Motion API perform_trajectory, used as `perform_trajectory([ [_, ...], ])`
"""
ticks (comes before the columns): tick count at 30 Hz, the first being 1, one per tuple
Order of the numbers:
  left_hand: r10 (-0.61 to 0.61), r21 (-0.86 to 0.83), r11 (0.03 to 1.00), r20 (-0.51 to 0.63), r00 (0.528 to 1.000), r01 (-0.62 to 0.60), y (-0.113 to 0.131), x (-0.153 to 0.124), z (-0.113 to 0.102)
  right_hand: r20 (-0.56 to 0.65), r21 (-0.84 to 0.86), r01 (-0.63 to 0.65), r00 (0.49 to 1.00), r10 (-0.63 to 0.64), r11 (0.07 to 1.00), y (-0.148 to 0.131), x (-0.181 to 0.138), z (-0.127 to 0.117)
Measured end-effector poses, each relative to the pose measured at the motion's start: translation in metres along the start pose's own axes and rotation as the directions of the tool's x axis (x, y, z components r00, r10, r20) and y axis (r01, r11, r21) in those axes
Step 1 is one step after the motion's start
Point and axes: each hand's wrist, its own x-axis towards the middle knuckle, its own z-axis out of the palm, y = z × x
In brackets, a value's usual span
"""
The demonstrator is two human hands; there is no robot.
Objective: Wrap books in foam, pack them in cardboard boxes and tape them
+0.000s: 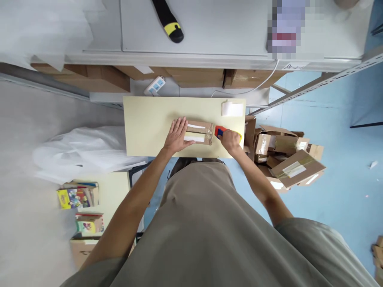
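A small brown cardboard box [198, 137] with white and pale label strips and shiny clear tape at its right end lies on the pale yellow tabletop [146, 127]. My left hand [176, 135] rests flat over the box's left end, fingers stretched out and thumb apart along the near side. Just beyond the right end, my right hand [231, 141] is closed around a red, blue and yellow hand tool [220, 131]. The tool's red front points toward the box, with a small gap between them. My fingers cover most of it, so its exact kind cannot be made out.
White paper [232, 109] lies at the table's far right corner. Behind are a power strip [154, 85], cartons [197, 77] and a grey shelf [224, 30] bearing a black-and-yellow handle [172, 28]. Discarded boxes [287, 151] pile up right; children's books [78, 196] sit left.
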Motion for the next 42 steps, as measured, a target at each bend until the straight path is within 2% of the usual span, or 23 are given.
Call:
perform_trajectory([
  [2,-0.043,-0.017,0.999,-0.036,0.998,0.042,0.004,-0.005,0.003,-0.085,0.124,-0.112,0.989,0.123,0.986,0.011,-0.004,0.007],
  [4,-0.131,-0.048,0.991,-0.129,0.983,0.126,0.007,-0.013,0.008,-0.126,0.305,-0.139,0.975,0.185,0.942,0.018,-0.009,0.014],
  [6,-0.266,-0.120,0.963,-0.253,0.930,0.243,0.009,-0.019,0.015,-0.149,0.485,-0.109,0.967,0.205,0.868,0.016,-0.014,0.022],
  [8,-0.431,-0.230,0.899,-0.315,0.846,0.372,0.008,-0.022,0.020,-0.169,0.613,-0.064,0.963,0.210,0.787,0.004,-0.016,0.030],
  [10,-0.574,-0.339,0.808,-0.272,0.772,0.482,0.006,-0.019,0.022,-0.170,0.669,-0.050,0.961,0.218,0.742,-0.013,-0.015,0.036],
  [11,-0.619,-0.379,0.768,-0.232,0.751,0.516,0.004,-0.016,0.021,-0.166,0.674,-0.059,0.959,0.229,0.737,-0.022,-0.013,0.038],
  [14,-0.662,-0.449,0.710,-0.165,0.731,0.542,0.002,-0.006,0.017,-0.161,0.665,-0.105,0.947,0.279,0.739,-0.039,-0.005,0.042],
  [17,-0.702,-0.445,0.669,-0.113,0.703,0.596,0.001,0.000,0.011,-0.185,0.677,-0.093,0.939,0.291,0.731,-0.040,0.001,0.043],
  [19,-0.707,-0.415,0.655,-0.040,0.706,0.632,-0.001,-0.002,0.005,-0.214,0.686,-0.064,0.934,0.285,0.725,-0.037,0.001,0.042],
  [22,-0.617,-0.425,0.714,-0.004,0.787,0.557,-0.008,-0.010,-0.006,-0.271,0.713,-0.020,0.914,0.302,0.701,-0.038,-0.004,0.042],
  [24,-0.523,-0.468,0.771,-0.080,0.849,0.431,-0.017,-0.019,-0.012,-0.314,0.740,0.023,0.895,0.315,0.673,-0.044,-0.011,0.044],
  [26,-0.458,-0.490,0.810,-0.189,0.869,0.321,-0.027,-0.030,-0.015,-0.350,0.761,0.064,0.878,0.326,0.645,-0.053,-0.020,0.047],
  [28,-0.457,-0.501,0.814,-0.241,0.856,0.294,-0.036,-0.043,-0.012,-0.359,0.770,0.076,0.872,0.332,0.633,-0.062,-0.029,0.052],
  [32,-0.555,-0.548,0.742,-0.177,0.813,0.387,-0.046,-0.075,0.008,-0.319,0.769,0.063,0.900,0.296,0.636,-0.081,-0.045,0.071],
  [35,-0.589,-0.590,0.706,-0.181,0.788,0.392,-0.050,-0.096,0.027,-0.281,0.757,0.073,0.934,0.223,0.649,-0.094,-0.047,0.091],
  [38,-0.605,-0.619,0.686,-0.193,0.772,0.383,-0.061,-0.104,0.037,-0.248,0.749,0.061,0.949,0.193,0.660,-0.110,-0.037,0.109],
  [42,-0.679,-0.679,0.573,-0.080,0.729,0.459,-0.086,-0.101,0.034,-0.244,0.739,0.036,0.945,0.218,0.672,-0.136,-0.012,0.120],
])
